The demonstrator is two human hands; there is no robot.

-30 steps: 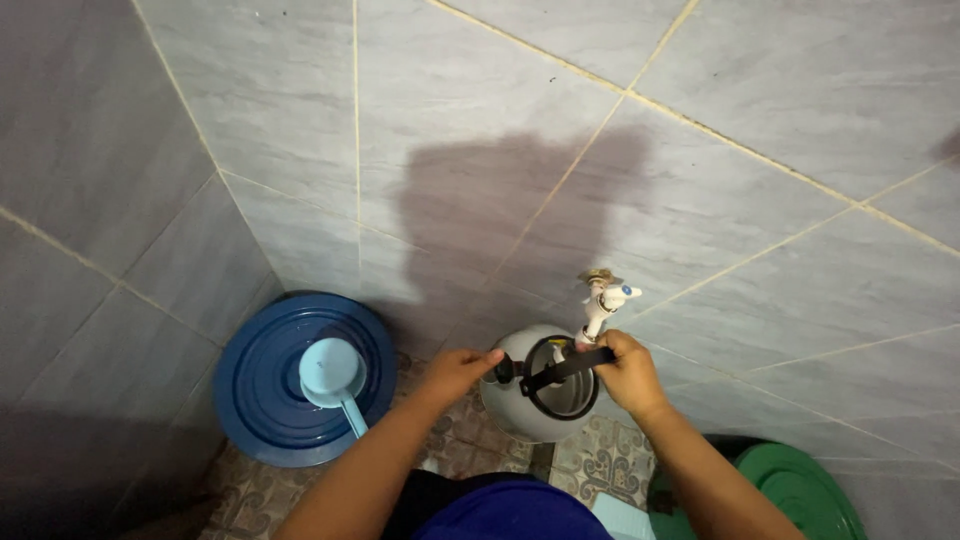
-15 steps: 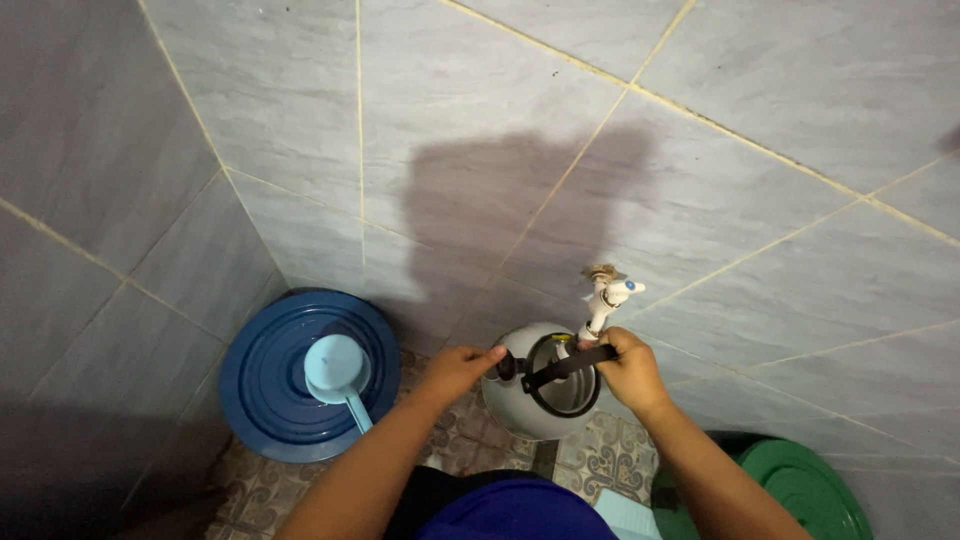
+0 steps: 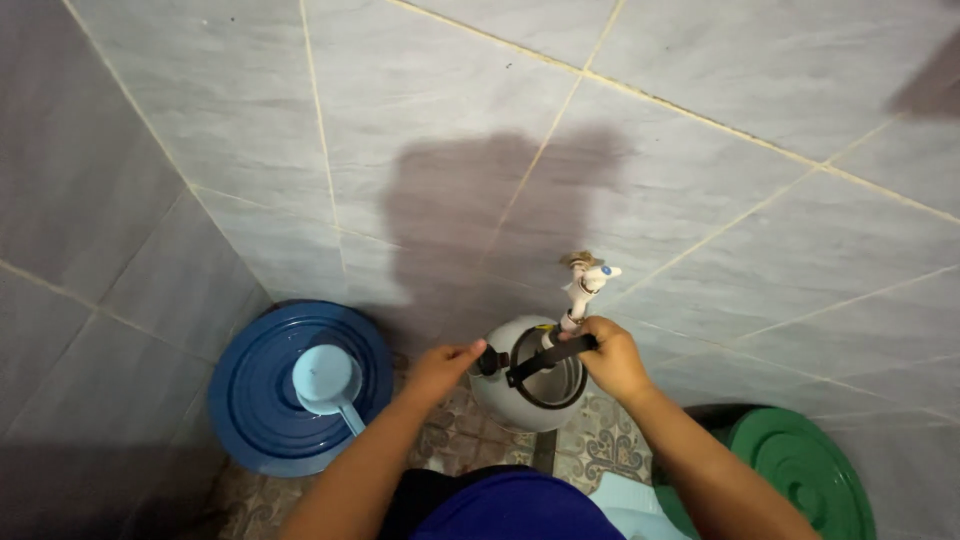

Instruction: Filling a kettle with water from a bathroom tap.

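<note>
Hands [image 3: 440, 368] [image 3: 612, 358] hold grey kettle [image 3: 505, 385] under white tap [image 3: 585, 283], arms outstretched.

Both forearms are bare from the elbow down, with no sleeves, watch, bracelet or rings showing on the left hand [image 3: 440, 367] or the right hand [image 3: 612, 358]. Behind the hands, near the bottom edge of the view, a dark blue garment [image 3: 505, 507] covers the person's body, smooth and plain, without visible print.

Tiled wall [image 3: 700, 120] blocks behind the tap [image 3: 585, 280]; lidded blue bin [image 3: 262, 400] (ladle on top) crowds left.
</note>
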